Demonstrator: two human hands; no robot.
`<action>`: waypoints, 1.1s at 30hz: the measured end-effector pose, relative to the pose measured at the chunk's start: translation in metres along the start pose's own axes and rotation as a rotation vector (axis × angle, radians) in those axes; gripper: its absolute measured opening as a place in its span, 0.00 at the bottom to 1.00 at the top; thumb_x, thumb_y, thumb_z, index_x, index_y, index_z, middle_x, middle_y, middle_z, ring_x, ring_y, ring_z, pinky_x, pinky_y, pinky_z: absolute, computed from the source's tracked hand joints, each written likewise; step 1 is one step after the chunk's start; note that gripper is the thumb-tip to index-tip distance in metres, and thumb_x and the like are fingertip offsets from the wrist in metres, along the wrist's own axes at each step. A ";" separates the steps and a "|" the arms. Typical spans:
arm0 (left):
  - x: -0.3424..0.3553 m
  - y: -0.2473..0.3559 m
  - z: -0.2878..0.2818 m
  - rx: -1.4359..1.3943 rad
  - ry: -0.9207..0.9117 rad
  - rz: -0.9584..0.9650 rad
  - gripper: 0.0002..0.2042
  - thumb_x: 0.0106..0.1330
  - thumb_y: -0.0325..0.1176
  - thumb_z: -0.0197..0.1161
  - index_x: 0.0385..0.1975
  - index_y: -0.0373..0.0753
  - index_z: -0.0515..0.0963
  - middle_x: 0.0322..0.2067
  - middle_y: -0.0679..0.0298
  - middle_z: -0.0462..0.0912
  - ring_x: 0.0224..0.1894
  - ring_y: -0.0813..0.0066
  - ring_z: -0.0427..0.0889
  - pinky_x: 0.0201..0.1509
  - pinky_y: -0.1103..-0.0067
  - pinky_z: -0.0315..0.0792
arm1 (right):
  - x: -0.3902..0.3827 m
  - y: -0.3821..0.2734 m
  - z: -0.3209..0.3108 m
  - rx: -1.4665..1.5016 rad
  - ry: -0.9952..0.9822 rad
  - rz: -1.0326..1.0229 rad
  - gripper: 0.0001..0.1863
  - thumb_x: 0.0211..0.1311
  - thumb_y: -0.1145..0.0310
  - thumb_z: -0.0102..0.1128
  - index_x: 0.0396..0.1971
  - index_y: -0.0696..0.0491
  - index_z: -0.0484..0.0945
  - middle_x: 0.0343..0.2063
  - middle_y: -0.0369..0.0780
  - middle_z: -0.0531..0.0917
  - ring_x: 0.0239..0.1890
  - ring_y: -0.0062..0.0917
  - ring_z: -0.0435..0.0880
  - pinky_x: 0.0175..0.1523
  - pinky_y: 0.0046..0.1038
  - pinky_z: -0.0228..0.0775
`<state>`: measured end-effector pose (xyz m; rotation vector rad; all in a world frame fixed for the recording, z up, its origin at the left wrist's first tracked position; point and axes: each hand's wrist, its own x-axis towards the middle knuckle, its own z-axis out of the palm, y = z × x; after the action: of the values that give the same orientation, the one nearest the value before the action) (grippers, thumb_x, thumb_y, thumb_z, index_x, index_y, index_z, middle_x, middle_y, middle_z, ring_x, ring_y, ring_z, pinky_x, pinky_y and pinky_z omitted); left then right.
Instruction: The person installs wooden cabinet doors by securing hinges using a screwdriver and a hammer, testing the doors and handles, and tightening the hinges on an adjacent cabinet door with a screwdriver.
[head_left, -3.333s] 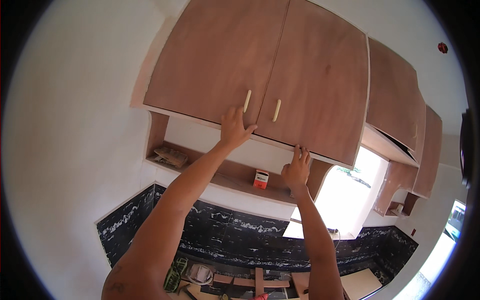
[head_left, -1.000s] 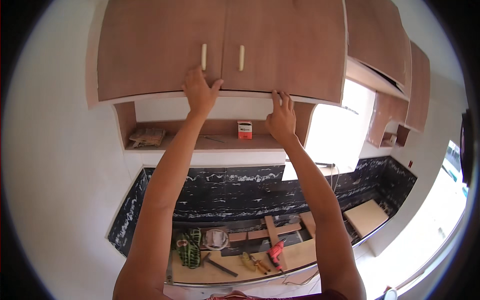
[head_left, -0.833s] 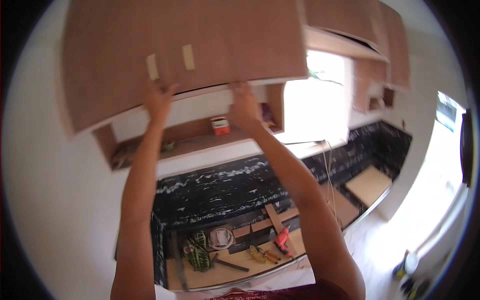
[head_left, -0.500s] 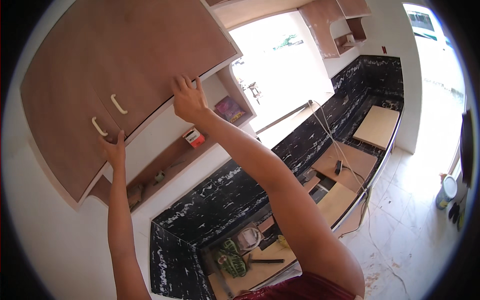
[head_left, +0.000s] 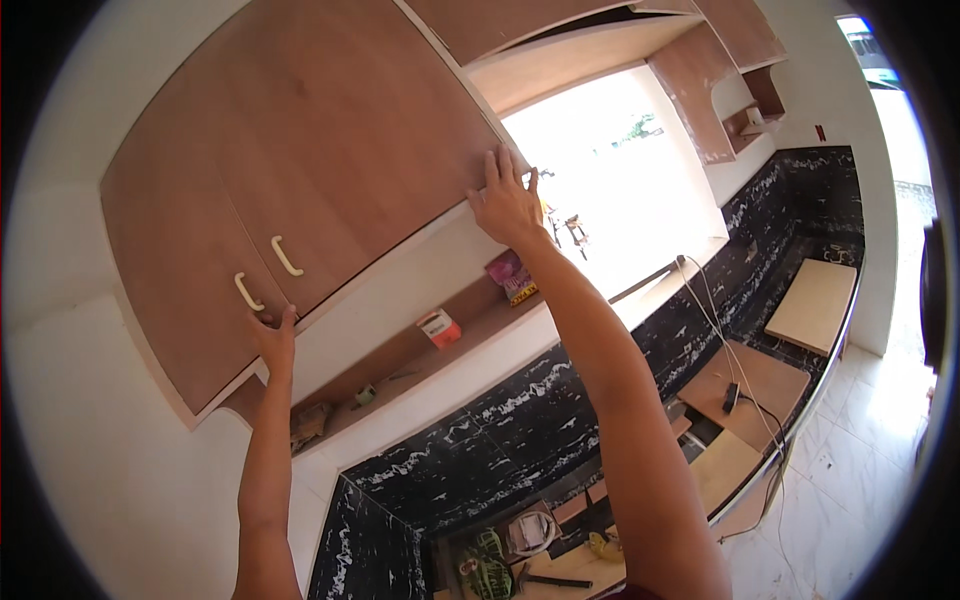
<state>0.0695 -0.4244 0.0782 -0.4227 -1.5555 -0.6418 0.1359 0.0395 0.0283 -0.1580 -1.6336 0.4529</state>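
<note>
Both hands braced under wall cupboard, doors shut.
Left hand (head_left: 275, 340) presses the cupboard (head_left: 300, 190) bottom edge below the handles (head_left: 265, 275), fingers together; right hand (head_left: 505, 200) flat at its right corner, fingers spread. Cupboard sits against wall above shelf (head_left: 440, 350); fixing looks unfinished, tools on counter (head_left: 720, 470).

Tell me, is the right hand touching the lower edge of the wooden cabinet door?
Touching. In the head view the right hand presses flat against the lower edge of the right cabinet door, its fingers lying on the wood with no gap showing.
</note>
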 end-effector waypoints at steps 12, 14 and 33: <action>-0.007 0.021 0.024 -0.059 0.020 0.032 0.34 0.51 0.43 0.78 0.55 0.33 0.70 0.37 0.58 0.73 0.39 0.62 0.74 0.44 0.65 0.70 | 0.030 -0.118 0.041 -0.185 -0.113 -0.143 0.32 0.63 0.61 0.58 0.66 0.58 0.67 0.63 0.53 0.72 0.69 0.48 0.65 0.69 0.60 0.50; -0.003 0.008 0.005 -0.036 0.057 0.049 0.35 0.51 0.44 0.78 0.55 0.33 0.70 0.37 0.57 0.73 0.39 0.62 0.74 0.44 0.65 0.71 | 0.014 -0.202 0.050 0.094 -0.101 -0.307 0.24 0.64 0.59 0.57 0.56 0.57 0.76 0.56 0.54 0.78 0.57 0.49 0.77 0.61 0.52 0.66; -0.003 -0.014 -0.025 -0.255 0.005 0.253 0.24 0.58 0.21 0.64 0.57 0.32 0.72 0.35 0.50 0.76 0.35 0.55 0.80 0.39 0.64 0.74 | -0.025 -0.271 -0.070 0.947 -0.097 -0.080 0.26 0.74 0.60 0.56 0.63 0.63 0.72 0.51 0.49 0.82 0.55 0.33 0.81 0.59 0.36 0.72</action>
<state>0.0801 -0.4505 0.0736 -0.7960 -1.3904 -0.6438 0.2511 -0.2025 0.1121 0.6401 -1.3567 1.1271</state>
